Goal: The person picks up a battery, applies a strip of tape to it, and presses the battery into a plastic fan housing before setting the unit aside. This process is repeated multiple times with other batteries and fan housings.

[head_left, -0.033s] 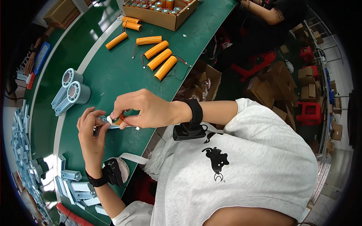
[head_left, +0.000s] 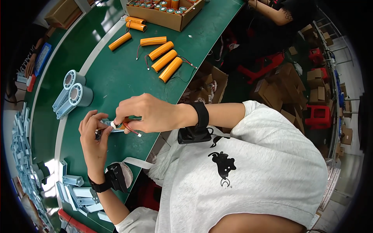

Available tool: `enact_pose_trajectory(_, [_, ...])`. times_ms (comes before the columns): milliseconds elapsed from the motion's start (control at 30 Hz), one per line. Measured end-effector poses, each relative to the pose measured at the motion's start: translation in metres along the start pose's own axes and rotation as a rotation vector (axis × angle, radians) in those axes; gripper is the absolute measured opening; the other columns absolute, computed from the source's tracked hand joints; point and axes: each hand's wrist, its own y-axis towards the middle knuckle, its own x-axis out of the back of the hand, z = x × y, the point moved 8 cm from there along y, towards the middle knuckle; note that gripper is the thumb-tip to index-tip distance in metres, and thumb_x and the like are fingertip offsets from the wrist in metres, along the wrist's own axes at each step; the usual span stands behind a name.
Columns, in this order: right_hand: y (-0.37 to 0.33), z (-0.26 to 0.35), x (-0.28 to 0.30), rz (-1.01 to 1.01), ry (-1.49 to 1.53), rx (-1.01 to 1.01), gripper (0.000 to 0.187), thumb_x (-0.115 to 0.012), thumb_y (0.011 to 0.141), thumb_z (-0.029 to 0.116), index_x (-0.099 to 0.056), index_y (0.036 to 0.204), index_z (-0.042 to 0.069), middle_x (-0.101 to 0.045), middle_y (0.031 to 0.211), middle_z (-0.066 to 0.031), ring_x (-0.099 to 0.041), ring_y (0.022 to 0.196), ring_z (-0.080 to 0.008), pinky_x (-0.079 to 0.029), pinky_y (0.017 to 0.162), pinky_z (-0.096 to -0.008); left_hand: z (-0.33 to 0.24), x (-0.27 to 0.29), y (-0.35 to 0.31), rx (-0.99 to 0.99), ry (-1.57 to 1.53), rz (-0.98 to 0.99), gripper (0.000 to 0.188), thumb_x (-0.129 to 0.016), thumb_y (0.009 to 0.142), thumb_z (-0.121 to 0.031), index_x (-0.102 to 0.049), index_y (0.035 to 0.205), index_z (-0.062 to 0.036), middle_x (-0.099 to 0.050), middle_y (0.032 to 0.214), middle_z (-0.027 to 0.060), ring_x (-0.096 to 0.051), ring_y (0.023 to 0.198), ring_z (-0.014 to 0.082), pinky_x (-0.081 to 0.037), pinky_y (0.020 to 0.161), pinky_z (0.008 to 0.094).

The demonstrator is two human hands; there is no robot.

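Steadily: L hand [head_left: 92, 126] grips blue casing [head_left: 117, 130], R hand [head_left: 147, 112] pinches orange batt. [head_left: 120, 126] at casing, over bench [head_left: 110, 77]. Brace casing w/ L, keep batt. aligned, wires [head_left: 132, 131] clear of edges; don't tug, i.e. protect joints.

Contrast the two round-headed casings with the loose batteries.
The casings are pale blue; the batteries are orange. The casings have a wide round head on a long body; the batteries are plain cylinders. Several batteries trail wires; the casings show none. Both lie on the table.
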Motion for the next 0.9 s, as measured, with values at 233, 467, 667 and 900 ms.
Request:
enact_pose_trajectory(233, [0.01,0.011,-0.025,0.351,-0.501,-0.034,0.01,-0.056,0.075,0.004,-0.053,0.084,0.001,-0.055,0.072,-0.0123,-0.057,0.073,-0.0308,-0.047,0.064,-0.038,0.0,0.004,-0.002,-0.058,0.117,-0.054,0.014,-0.06,0.073,0.003,-0.048,0.076,-0.0001,-0.06,0.101,0.0073,-0.053,0.097,0.0228,-0.039,0.081,0.0327])
enact_pose_trajectory(467, [0.027,0.003,-0.042,0.496,-0.516,0.026,0.01,-0.051,0.077,0.004,-0.056,0.082,-0.003,-0.061,0.073,-0.0177,-0.062,0.07,-0.0326,-0.049,0.06,-0.0405,0.016,0.008,-0.003,0.081,-0.263,-0.148,0.011,-0.055,0.081,0.002,-0.044,0.083,0.0008,-0.056,0.111,0.0091,-0.042,0.069,0.0092,-0.037,0.059,0.0211])
enact_pose_trajectory(667, [0.03,-0.02,-0.055,0.66,-0.532,-0.133,0.01,-0.055,0.075,0.005,-0.056,0.082,-0.001,-0.059,0.07,-0.0173,-0.06,0.068,-0.034,-0.048,0.055,-0.0407,0.027,0.004,-0.003,0.124,-0.348,-0.103,0.011,-0.052,0.084,-0.003,-0.042,0.084,0.0002,-0.053,0.114,0.0095,-0.041,0.067,0.0097,-0.037,0.061,0.0222])
enact_pose_trajectory(900, [0.023,-0.027,-0.052,0.713,-0.616,-0.22,0.015,-0.056,0.072,0.008,-0.062,0.085,0.002,-0.063,0.076,-0.0165,-0.063,0.072,-0.032,-0.05,0.06,-0.0412,0.036,0.003,-0.006,0.182,-0.376,-0.09,0.013,-0.05,0.088,-0.008,-0.04,0.083,-0.0015,-0.052,0.111,0.0082,-0.042,0.068,0.0089,-0.037,0.063,0.023])
